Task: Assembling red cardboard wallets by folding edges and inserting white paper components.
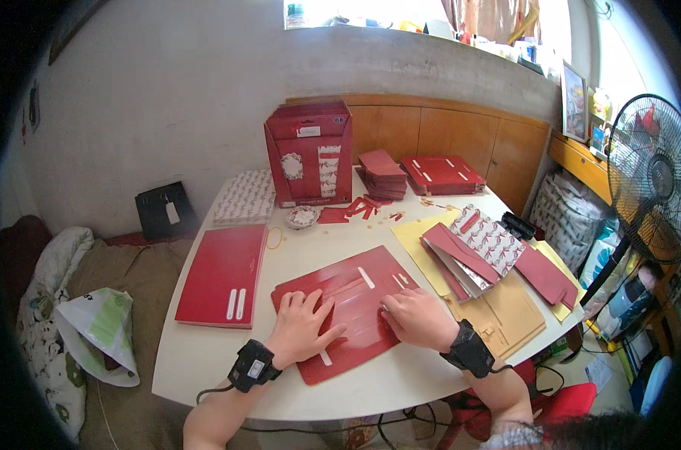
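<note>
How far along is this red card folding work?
Done, it seems: folded red pieces stacked at the table's far side. In hand: the left hand and right hand press one flat red die-cut sheet. Left: a stack of flat red sheets waits beside it.

Matt red card sheet [355,300]; table [205,360] seemingly smooth.

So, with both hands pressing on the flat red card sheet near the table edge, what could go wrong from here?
1. The red card sheet lies with its near corner close to the table edge; a push from the left hand or right hand might slide it off.
2. The loose pile of patterned and red pieces beside the right hand could be knocked.
</note>
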The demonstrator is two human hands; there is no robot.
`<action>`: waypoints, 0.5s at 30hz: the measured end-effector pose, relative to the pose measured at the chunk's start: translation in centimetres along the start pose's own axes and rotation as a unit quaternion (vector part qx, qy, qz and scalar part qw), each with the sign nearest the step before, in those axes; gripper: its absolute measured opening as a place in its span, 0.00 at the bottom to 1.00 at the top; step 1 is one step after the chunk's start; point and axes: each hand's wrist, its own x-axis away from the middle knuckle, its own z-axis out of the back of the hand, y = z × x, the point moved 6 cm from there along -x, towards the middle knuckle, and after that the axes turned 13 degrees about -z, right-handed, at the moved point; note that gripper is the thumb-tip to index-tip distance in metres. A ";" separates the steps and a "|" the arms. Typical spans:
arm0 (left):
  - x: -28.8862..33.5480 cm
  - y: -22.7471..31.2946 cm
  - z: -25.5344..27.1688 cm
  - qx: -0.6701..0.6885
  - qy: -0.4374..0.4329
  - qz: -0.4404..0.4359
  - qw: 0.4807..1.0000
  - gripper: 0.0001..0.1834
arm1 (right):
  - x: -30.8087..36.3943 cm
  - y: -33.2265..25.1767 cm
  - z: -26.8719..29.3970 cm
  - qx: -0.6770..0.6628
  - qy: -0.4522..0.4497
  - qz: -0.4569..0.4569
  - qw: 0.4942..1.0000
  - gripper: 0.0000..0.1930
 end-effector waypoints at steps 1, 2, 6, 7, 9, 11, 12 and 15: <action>-0.3 0.1 0.6 0.010 0.004 -0.003 1.000 0.29 | 0.1 0.1 -0.1 -0.021 0.025 0.020 0.999 0.15; -0.5 0.1 0.9 0.010 0.005 -0.004 1.000 0.29 | 0.1 0.2 -0.3 -0.043 0.050 0.040 0.997 0.16; -0.6 -0.2 1.1 0.063 0.024 -0.049 0.997 0.14 | 0.4 -0.1 -1.6 -0.063 0.131 0.125 0.981 0.19; -0.5 0.0 0.8 0.108 -0.001 -0.083 0.991 0.09 | 0.5 -0.5 -1.5 -0.053 0.153 0.134 0.978 0.20; -0.4 0.3 1.1 0.132 0.000 -0.112 0.985 0.06 | 0.6 -0.8 -1.2 -0.041 0.175 0.144 0.973 0.22; -0.7 1.1 1.8 0.211 0.056 -0.151 0.964 0.08 | 0.4 -1.0 -1.3 -0.032 0.144 0.146 0.978 0.23; -0.5 1.2 1.1 0.232 0.032 -0.168 0.958 0.16 | 0.3 -1.1 -1.3 -0.032 0.144 0.149 0.978 0.23; -0.2 2.0 0.7 0.242 0.071 -0.204 0.946 0.24 | 0.0 -1.5 -1.5 -0.028 0.147 0.144 0.978 0.21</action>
